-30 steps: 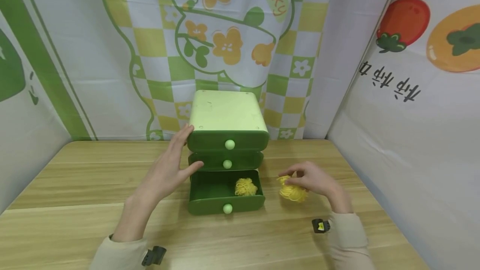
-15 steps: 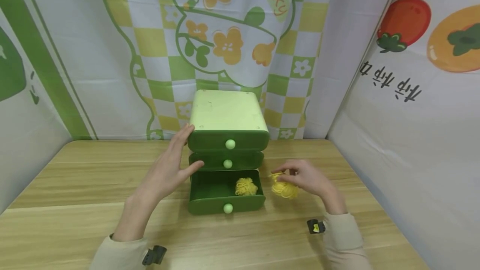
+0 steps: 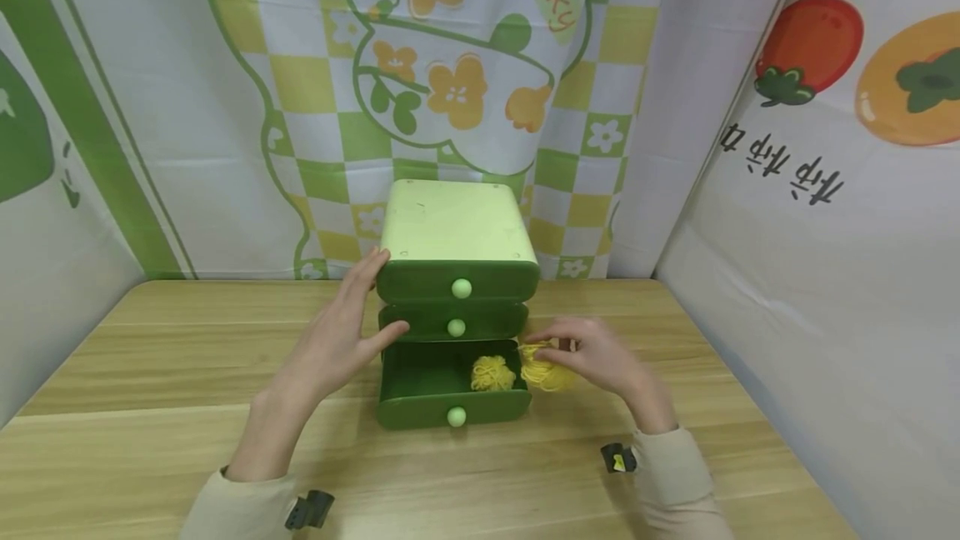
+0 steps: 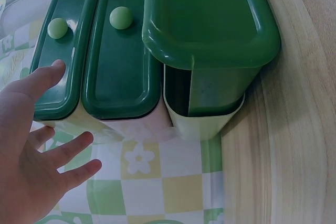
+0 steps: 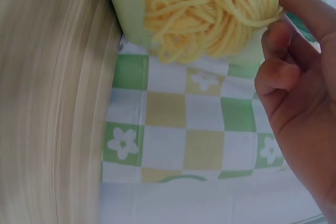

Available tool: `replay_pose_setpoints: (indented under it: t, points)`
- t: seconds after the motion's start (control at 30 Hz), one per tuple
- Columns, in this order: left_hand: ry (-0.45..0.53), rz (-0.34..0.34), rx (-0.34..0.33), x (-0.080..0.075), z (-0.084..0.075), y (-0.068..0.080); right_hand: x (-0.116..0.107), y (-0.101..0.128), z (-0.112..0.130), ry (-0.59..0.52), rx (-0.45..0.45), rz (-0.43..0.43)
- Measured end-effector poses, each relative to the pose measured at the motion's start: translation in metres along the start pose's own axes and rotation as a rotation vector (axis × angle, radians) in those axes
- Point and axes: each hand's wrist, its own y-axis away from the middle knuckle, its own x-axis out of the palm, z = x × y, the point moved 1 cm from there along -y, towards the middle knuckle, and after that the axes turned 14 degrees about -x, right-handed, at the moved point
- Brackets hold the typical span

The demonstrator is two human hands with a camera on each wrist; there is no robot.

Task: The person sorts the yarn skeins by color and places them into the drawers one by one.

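Observation:
A green three-drawer cabinet [image 3: 456, 227] stands at the back middle of the wooden table [image 3: 150, 373]. Its bottom drawer [image 3: 420, 411] is pulled out, and a yellow yarn ball [image 3: 491, 373] lies in its right end. My right hand [image 3: 592, 357] pinches a second yellow yarn ball [image 3: 542, 372] at the drawer's right rim; the right wrist view shows this yarn ball [image 5: 210, 17] close up between my fingers [image 5: 286, 40]. My left hand [image 3: 337, 340] rests flat against the cabinet's left side, fingers straight, its thumb [image 4: 44, 80] touching the top drawer front [image 4: 65, 56].
Printed cloth walls [image 3: 450, 65] close in the table at the back and on both sides. Bare wooden tabletop lies to the left, right and front of the cabinet. The upper two drawers [image 3: 457, 307] are closed.
My right hand has carried its yarn ball leftward from the table's right part to the open drawer's right rim. The left hand and the cabinet have stayed still.

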Motion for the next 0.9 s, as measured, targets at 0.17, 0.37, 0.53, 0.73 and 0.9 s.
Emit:
replay_pose_setpoints:
  t: [0.17, 0.37, 0.53, 0.73, 0.9]
  points:
    - [0.006, 0.006, -0.005, 0.001, 0.0, 0.0, 0.007, -0.008, 0.007, 0.043, -0.04, -0.019]
    - [-0.003, 0.006, -0.009, 0.001, 0.0, 0.0, 0.023, -0.019, 0.017, 0.177, -0.09, -0.047]
    - [-0.008, 0.005, -0.015, 0.001, 0.001, 0.0, 0.036, -0.028, 0.024, 0.243, -0.145, -0.101]
    - [-0.009, 0.004, -0.014, 0.001, 0.001, 0.001, 0.047, -0.032, 0.027, 0.288, -0.198, -0.165]
    - [-0.01, 0.005, -0.009, 0.001, 0.0, 0.0, 0.056, -0.036, 0.03, 0.313, -0.22, -0.212]
